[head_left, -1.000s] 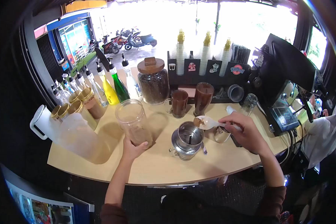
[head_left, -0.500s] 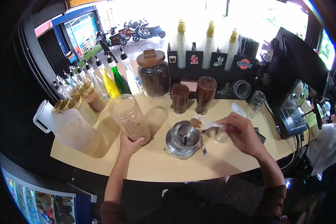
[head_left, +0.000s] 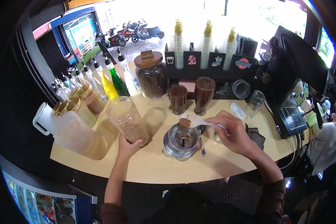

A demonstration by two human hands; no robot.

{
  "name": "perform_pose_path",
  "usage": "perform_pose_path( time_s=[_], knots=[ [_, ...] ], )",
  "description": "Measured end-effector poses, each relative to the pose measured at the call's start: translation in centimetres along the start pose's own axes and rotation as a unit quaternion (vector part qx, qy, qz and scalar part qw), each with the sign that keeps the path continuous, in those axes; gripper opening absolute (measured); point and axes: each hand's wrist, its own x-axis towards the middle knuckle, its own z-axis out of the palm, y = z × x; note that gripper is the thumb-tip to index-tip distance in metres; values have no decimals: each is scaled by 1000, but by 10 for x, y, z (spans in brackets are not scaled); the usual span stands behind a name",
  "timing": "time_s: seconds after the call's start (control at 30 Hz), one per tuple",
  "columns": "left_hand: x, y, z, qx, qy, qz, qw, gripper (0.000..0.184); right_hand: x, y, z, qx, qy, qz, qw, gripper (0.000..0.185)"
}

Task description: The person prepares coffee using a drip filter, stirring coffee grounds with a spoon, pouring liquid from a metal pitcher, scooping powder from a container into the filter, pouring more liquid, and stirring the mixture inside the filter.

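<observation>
My left hand [head_left: 130, 146] is wrapped round the lower part of a tall clear jar [head_left: 127, 117], which leans a little to the left. My right hand [head_left: 230, 130] pinches the handle of a white spoon [head_left: 198, 121]. Brown powder [head_left: 184, 122] lies in the spoon's bowl, over the back rim of a metal drip filter [head_left: 182, 139]. Some brown powder shows inside the filter, which sits on a glass mug. A metal spoon [head_left: 202, 147] rests just right of the filter.
Two glasses of brown drink [head_left: 204, 96] stand behind the filter. A lidded bean jar [head_left: 151, 79], pump bottles [head_left: 107, 88] and a cloudy pitcher [head_left: 80, 134] are at the left and back. An espresso machine [head_left: 293, 112] stands at the right, and a cup rack [head_left: 209, 64] at the back.
My right hand and the white spoon have moved left over the filter's rim. Brown powder now shows in the filter. My left hand still holds the jar, now tilted more. The view has shifted.
</observation>
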Motion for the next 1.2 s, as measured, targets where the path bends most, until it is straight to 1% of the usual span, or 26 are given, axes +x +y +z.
perform_pose_path(
  time_s=[0.1,0.17,0.4,0.47,0.57,0.63,0.77,0.83,1.07,1.17,1.2],
  knots=[
    [-1,-1,-1,-3,5,0,1000,73,1,-1,1,1,-2,-5,1000,26],
    [-1,-2,-3,2,-16,-21,1000,73,1,-2,2,-4,-9,1,1000,25],
    [-1,2,-1,-9,-5,-16,1000,72,-3,-4,7,7,-7,2,1000,25],
    [-1,-6,-4,18,-6,-11,1000,70,-4,-4,9,12,1,-3,1000,25],
    [0,2,-3,25,-5,-6,1000,69,-7,-4,12,24,-22,-9,999,26],
    [0,2,-3,25,-4,-9,1000,68,-9,-4,12,36,12,-13,999,26],
    [0,9,-2,34,-10,-2,999,68,-12,-1,16,30,-3,3,1000,27],
    [1,11,-1,27,-14,-8,999,68,-13,-1,15,29,20,7,999,27],
    [-2,-8,-8,28,-24,-33,999,70,-16,3,17,20,43,-3,999,27],
    [-2,1,-5,32,-20,-22,999,70,-18,10,17,9,72,-29,997,27],
    [-2,0,-5,32,-19,-22,999,70,-19,9,17,7,70,-6,998,27]
  ],
)
